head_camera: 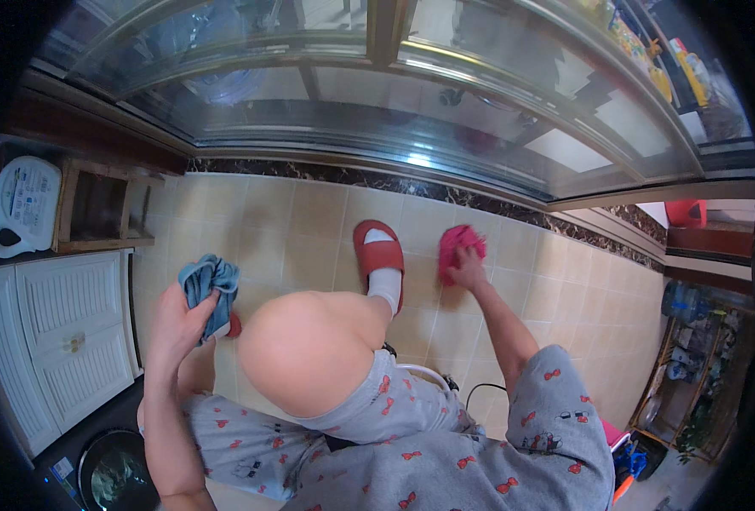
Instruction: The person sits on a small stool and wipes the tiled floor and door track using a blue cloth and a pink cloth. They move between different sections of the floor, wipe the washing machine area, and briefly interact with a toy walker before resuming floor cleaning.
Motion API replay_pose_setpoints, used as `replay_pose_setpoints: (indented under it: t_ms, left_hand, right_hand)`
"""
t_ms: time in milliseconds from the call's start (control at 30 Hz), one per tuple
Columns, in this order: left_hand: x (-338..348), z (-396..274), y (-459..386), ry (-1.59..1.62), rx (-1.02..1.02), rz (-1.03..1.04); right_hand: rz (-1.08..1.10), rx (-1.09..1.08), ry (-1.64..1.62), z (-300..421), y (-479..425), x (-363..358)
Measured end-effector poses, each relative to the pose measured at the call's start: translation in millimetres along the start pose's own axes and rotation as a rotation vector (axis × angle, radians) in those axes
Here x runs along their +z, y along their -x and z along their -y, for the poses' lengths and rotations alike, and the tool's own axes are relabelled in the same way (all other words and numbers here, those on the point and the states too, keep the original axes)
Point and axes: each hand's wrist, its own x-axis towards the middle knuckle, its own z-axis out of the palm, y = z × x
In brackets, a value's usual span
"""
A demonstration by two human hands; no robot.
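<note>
My left hand [179, 319] grips a bunched blue cloth [215, 281] above the floor, in front of the white louvred cabinet. On the beige tile floor [317, 220], my right hand [469, 265] rests on a crumpled pink cloth [451, 241], its fingers partly hidden in the folds. Between the two hands is my foot in a white sock and a red slipper [381, 255]. A bent bare knee [313, 351] hides part of the floor. Only a bit of the other red slipper [234, 326] shows, below the blue cloth.
A glass sliding door [352, 115] with a dark marbled sill [409, 185] runs across the front. To the left stand a white jug [26, 204], a wooden stool [96, 243] and a white louvred cabinet [77, 306]. At right is a rack [677, 389] holding several items.
</note>
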Motion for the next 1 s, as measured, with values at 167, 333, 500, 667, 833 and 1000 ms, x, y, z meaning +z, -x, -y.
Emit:
replay_pose_setpoints:
  t_ms: [167,333,500,667,833,1000]
  left_hand:
    - [23,-57,-31,0.53,-0.025,-0.039]
    - [68,-90,-46,0.526,0.087,0.273]
    - [53,-82,-43,0.272,0.267,0.175]
    - [14,-70,-8,0.45,0.101,0.146]
    - [3,-49,4,0.491,0.046,0.131]
    - [-13,-53,16,0.425,0.072,0.166]
  right_hand:
    - [0.042,-0.198,-0.467,189,29,-132]
    - [0.885,-0.292,-1.938,326,38,-158]
    - [0.235,0.105,-1.789,222,0,-109]
    - [-0.61,0.392,-1.183,-8,-33,-92]
    - [-0.81,0.21,-1.535,-152,-87,-149]
    - [-1.129,0.384,-1.515,-48,-126,-115]
